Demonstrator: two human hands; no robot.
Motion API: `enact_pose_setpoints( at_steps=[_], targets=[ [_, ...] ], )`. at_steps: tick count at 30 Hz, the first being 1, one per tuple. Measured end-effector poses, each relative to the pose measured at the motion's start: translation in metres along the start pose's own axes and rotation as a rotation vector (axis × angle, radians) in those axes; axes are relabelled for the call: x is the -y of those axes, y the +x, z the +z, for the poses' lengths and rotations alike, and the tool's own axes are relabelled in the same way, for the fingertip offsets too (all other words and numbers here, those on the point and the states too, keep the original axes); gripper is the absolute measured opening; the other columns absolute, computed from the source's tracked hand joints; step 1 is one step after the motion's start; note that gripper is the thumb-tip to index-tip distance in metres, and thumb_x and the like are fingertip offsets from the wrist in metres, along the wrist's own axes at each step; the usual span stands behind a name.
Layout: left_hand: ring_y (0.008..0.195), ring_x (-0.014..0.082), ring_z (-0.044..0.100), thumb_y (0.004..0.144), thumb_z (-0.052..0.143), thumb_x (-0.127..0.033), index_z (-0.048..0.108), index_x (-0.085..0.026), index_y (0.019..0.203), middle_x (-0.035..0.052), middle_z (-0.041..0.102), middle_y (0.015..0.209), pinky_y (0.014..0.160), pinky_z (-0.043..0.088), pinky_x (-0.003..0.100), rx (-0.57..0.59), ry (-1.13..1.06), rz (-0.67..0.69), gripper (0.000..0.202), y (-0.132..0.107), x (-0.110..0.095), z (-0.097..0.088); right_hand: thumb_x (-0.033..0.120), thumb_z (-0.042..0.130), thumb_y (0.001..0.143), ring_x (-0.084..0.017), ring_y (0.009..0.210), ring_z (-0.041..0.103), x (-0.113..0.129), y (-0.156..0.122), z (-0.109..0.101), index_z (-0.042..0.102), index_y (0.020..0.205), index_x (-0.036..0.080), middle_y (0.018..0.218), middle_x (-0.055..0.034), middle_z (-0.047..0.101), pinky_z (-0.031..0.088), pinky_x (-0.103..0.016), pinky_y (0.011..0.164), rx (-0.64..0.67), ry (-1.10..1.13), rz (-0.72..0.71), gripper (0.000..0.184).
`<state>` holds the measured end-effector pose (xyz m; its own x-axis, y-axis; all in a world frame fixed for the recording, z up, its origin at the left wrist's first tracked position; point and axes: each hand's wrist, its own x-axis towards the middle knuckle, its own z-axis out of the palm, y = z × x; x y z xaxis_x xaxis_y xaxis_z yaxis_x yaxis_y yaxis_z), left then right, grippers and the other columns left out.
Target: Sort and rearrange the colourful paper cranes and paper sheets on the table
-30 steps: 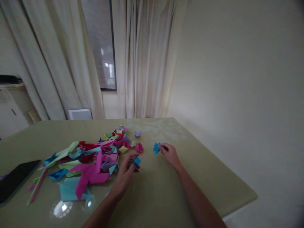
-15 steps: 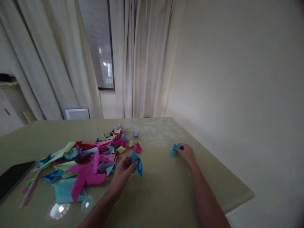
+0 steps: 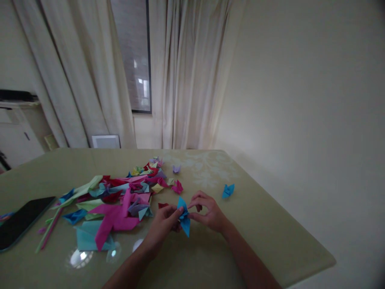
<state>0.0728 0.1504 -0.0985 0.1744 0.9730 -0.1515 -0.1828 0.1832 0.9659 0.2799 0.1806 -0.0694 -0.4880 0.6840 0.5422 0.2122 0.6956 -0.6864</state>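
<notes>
Blue folded paper (image 3: 183, 218), held on a slant to the right of the magenta paper cross (image 3: 116, 217).

Two pointed flaps are formed in the bright blue sheet, one aimed upward and one downward, with a narrower, creased middle between them. The top point is tilted slightly toward the magenta paper cross, the bottom one away from it. The near side is pinched by the left hand (image 3: 164, 221); the far side is met at the middle by the right hand's (image 3: 209, 212) fingertips.
</notes>
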Motion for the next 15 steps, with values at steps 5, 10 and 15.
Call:
enact_pose_setpoints(
  at_steps=[5, 10, 15],
  targets=[
    [0.045, 0.0124, 0.058, 0.066, 0.076, -0.083, 0.06, -0.018, 0.077, -0.0027, 0.061, 0.055, 0.046, 0.043, 0.023, 0.039, 0.068, 0.014, 0.067, -0.002, 0.005, 0.008, 0.037, 0.082, 0.088, -0.011, 0.065, 0.053, -0.001, -0.002, -0.001, 0.081, 0.089, 0.021, 0.088, -0.0033, 0.065, 0.047, -0.025, 0.062, 0.007, 0.085, 0.008, 0.016],
    [0.04, 0.0125, 0.05, 0.089, 0.053, -0.073, 0.066, -0.018, 0.101, 0.0032, 0.073, 0.072, 0.04, 0.035, 0.025, -0.169, 0.361, 0.191, 0.058, -0.002, -0.013, -0.013, 0.039, 0.077, 0.089, -0.015, 0.065, 0.056, -0.007, 0.0, -0.025, 0.07, 0.082, 0.021, 0.072, 0.0002, 0.061, 0.048, -0.027, 0.063, -0.285, 0.044, 0.104, 0.02],
    [0.089, 0.0271, 0.072, 0.099, 0.049, -0.039, 0.071, -0.021, 0.114, 0.0095, 0.079, 0.101, 0.078, 0.052, 0.037, -0.478, 1.11, 0.552, 0.032, -0.004, -0.03, -0.045, 0.052, 0.071, 0.085, -0.015, 0.057, 0.052, -0.037, -0.009, -0.076, 0.065, 0.085, 0.021, 0.068, 0.0009, 0.06, 0.043, -0.026, 0.054, -0.725, -0.207, 0.307, 0.031]
  ],
)
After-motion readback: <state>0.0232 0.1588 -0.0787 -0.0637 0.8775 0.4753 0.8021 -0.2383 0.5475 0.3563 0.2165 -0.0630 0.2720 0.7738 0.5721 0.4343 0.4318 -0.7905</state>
